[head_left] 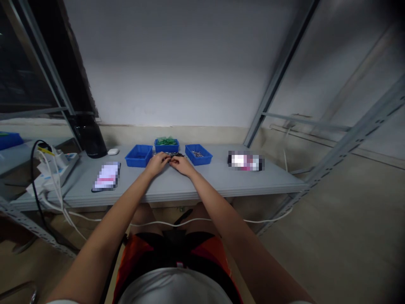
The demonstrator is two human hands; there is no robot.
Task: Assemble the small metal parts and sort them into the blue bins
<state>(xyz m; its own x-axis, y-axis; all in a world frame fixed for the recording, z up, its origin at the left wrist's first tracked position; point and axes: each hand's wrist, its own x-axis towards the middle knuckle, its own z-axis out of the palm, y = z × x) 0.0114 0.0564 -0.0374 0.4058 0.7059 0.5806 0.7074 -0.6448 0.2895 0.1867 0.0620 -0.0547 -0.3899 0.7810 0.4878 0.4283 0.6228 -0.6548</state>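
Both of my hands meet over the table (171,185), fingertips close together. My left hand (157,164) has its fingers bent and drawn together. Curled inward as well, my right hand (182,165) almost touches it. What the fingertips pinch is too small to make out. Just behind them lies a loose pile of small dark and silvery pieces (177,155), partly hidden by the hands. A blue bin (139,163) without visible contents stands left of my left hand. Another blue bin (167,149) behind the pile holds green pieces (167,140). To the right, a third blue bin (203,161) contains thin metallic pieces (197,154).
A phone (107,176) and a small white case (113,151) lie on the left, near a black bottle (90,137). A power strip (57,175) with cables sits at the left end. Another blurred-out device (246,161) lies right. A white cable (177,223) crosses below the table edge.
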